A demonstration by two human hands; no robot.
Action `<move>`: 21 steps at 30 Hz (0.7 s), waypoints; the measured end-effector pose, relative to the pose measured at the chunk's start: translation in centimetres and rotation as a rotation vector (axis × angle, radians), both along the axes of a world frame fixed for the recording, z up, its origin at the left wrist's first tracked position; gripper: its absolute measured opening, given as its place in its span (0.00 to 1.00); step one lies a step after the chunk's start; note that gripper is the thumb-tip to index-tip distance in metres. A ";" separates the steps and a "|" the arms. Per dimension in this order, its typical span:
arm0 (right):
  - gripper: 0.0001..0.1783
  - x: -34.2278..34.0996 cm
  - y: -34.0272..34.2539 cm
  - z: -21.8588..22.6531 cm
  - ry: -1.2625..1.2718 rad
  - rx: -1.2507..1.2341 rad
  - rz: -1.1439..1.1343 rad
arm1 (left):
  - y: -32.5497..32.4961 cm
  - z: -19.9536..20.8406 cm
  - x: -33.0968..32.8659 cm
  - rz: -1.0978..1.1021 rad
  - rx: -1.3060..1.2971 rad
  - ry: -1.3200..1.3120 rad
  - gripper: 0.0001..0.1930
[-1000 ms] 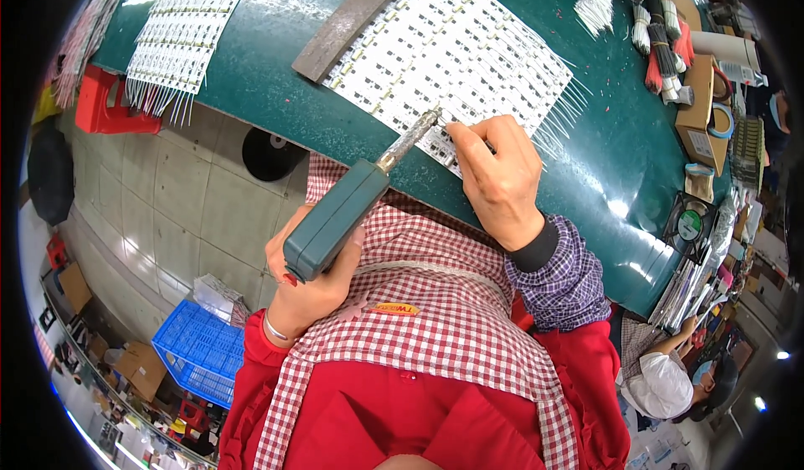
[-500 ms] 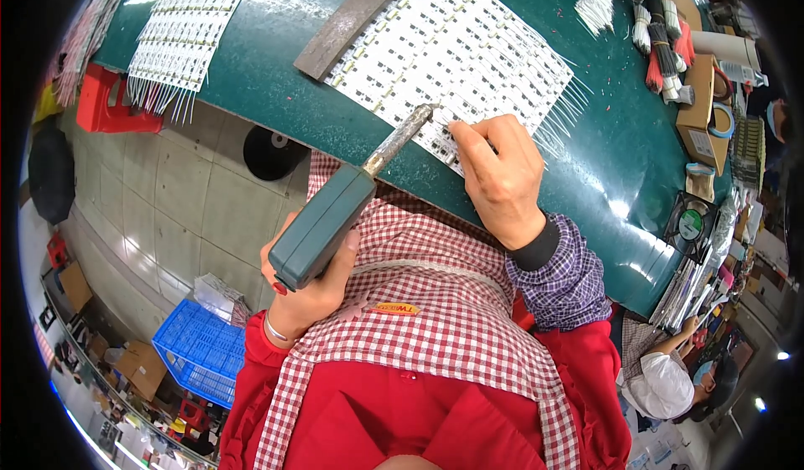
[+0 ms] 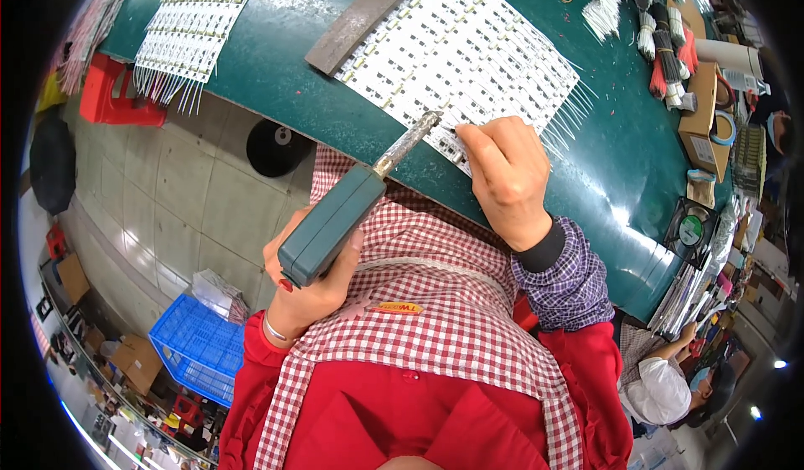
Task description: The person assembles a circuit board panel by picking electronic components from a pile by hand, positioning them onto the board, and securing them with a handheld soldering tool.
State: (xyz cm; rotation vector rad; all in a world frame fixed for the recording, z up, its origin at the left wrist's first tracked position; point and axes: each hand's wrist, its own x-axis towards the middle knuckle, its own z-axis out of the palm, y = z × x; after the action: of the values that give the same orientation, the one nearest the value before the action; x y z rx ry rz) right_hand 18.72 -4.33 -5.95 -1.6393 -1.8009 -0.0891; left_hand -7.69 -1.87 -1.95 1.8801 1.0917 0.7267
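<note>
My left hand (image 3: 311, 296) is wrapped round the dark green body of a soldering gun (image 3: 333, 223). Its worn metal barrel slants up and to the right, and the tip lies over the near edge of a white circuit board panel (image 3: 469, 47). Rows of small dark parts cover the panel, and thin white wires (image 3: 572, 114) stick out along its right side. My right hand (image 3: 511, 177) is closed in a pinch at the panel's near edge, just right of the tip. What the fingertips hold is too small or hidden to make out.
A dark bar (image 3: 368, 19) lies along the panel's left edge on the green table (image 3: 276, 76). Another wired panel (image 3: 188, 30) is at the far left. Wire bundles (image 3: 664, 51), a cardboard box (image 3: 702, 131) and tape rolls stand right. A red stool (image 3: 113, 93) and blue crate (image 3: 197, 344) are left.
The whole view has shifted slightly. The soldering gun's tip has moved a little toward me across the panel; the right hand stays pinched at the same edge.
</note>
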 end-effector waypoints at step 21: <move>0.13 0.0 0.0 -0.2 -0.054 -0.040 -0.020 | -0.5 -0.8 -0.1 -0.025 0.072 0.029 0.10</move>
State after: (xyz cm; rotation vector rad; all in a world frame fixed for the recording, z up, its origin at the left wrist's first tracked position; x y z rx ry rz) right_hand 18.70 -4.32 -6.16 -1.6979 -1.8380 -0.1072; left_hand -7.81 -2.36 -2.72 1.9671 1.0714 0.7349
